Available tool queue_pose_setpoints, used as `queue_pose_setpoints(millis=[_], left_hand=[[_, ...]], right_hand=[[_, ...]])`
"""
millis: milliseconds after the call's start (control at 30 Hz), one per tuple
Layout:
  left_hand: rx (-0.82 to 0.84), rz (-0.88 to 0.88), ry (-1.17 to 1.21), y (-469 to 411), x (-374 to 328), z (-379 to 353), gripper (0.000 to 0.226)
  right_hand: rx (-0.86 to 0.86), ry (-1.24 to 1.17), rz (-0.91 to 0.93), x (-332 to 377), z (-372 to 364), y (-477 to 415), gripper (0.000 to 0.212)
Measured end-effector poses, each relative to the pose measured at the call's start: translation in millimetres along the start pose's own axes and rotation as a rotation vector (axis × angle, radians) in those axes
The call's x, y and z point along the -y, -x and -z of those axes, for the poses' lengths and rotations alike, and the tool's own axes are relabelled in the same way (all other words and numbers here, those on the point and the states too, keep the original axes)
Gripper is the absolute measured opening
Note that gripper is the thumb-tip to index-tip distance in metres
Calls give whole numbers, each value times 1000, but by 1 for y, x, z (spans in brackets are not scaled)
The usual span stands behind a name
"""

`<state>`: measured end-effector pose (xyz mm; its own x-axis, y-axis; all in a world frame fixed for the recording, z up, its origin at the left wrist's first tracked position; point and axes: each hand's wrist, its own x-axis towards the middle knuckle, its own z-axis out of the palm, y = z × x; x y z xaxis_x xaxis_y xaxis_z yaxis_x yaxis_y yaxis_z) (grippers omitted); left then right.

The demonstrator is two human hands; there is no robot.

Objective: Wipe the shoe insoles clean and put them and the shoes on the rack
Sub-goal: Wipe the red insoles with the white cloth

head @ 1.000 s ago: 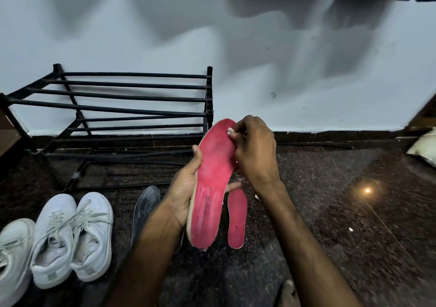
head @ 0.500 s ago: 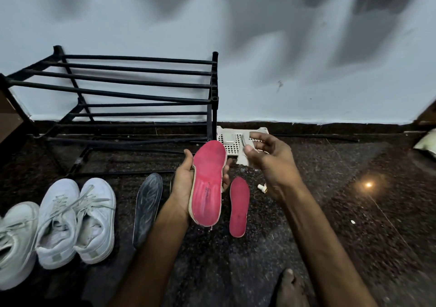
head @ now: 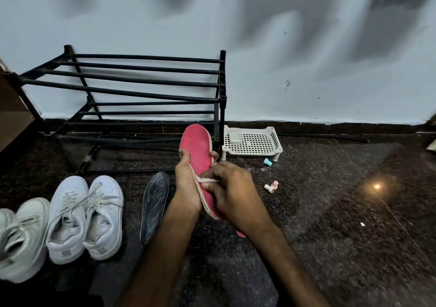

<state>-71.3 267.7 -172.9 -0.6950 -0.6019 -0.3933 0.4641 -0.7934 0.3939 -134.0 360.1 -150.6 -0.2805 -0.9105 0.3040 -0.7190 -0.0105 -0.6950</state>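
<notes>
The left hand (head: 187, 184) grips one red insole (head: 197, 148) by its edges above the floor (head: 330, 212), its long axis running away from the person, toe end toward the rack (head: 146, 82). The right hand (head: 233, 198) pinches a white wipe (head: 206, 179) against its middle. Left of them one dark insole (head: 154, 207) lies lengthwise, beside three white shoes (head: 87, 217), maybe a fourth at the edge. One white basket (head: 254, 141) stands just beside the single rack.

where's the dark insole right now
In the head view, the dark insole lies on the floor left of centre, between the white sneakers and the left hand.
</notes>
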Motion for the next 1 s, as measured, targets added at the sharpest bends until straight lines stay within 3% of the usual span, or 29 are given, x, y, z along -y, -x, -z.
queue_pose_setpoints(millis=[133, 300, 433, 567, 700, 800, 867, 1000], left_hand=[[-17, -150, 164, -12, -16, 13, 68], [28, -133, 10, -8, -9, 7, 79], [71, -141, 34, -4, -9, 1, 81], [67, -192, 118, -10, -16, 6, 77], [18, -223, 144, -9, -21, 6, 77], [4, -199, 94, 0, -16, -3, 80], [80, -156, -8, 3, -5, -8, 78], [78, -138, -23, 5, 1, -10, 68]], right_hand=[[137, -33, -41, 7, 0, 7, 9], [-73, 230, -18, 10, -10, -20, 14], [-188, 271, -17, 14, -14, -18, 25], [-97, 128, 16, 16, -15, 12, 16], [-1, 68, -16, 18, -12, 13, 24], [-106, -21, -52, 14, -12, -1, 16], [-187, -13, -101, 8, -13, -13, 13], [-217, 52, -92, 7, -15, -25, 15]])
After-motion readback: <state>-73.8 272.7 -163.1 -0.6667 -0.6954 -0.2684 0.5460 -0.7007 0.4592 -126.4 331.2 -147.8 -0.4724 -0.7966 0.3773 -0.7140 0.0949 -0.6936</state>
